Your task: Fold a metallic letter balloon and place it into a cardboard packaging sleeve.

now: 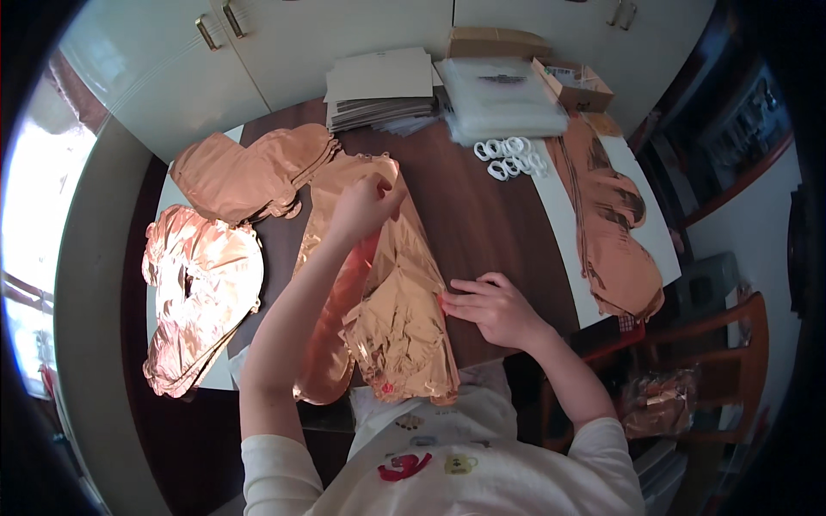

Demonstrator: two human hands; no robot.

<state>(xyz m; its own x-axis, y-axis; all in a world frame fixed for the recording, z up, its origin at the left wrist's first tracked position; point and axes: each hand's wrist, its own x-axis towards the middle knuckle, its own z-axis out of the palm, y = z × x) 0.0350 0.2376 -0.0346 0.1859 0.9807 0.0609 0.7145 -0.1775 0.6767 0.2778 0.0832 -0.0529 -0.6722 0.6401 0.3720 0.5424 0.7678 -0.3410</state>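
Note:
A flat, copper-coloured foil balloon [404,284] lies lengthwise in front of me, its wrinkled near end hanging at the table edge. My left hand [372,206] is closed in a pinch at its far end. The fingers there partly hide the foil they grip. My right hand [497,311] is open, fingers stretched out, with the tips at the balloon's right edge. A smoother foil piece [329,353] shows beneath my left forearm. Further left lie a stack of curved foil balloons [245,172] and a shiny, light-struck foil stack [202,292].
At the back stand a stack of pale cards [379,77], clear plastic bags [499,99] and a small open cardboard box [575,84]. White rings [508,156] lie before them. More foil balloons [607,215] lie on the right. A wooden chair [748,344] stands at lower right.

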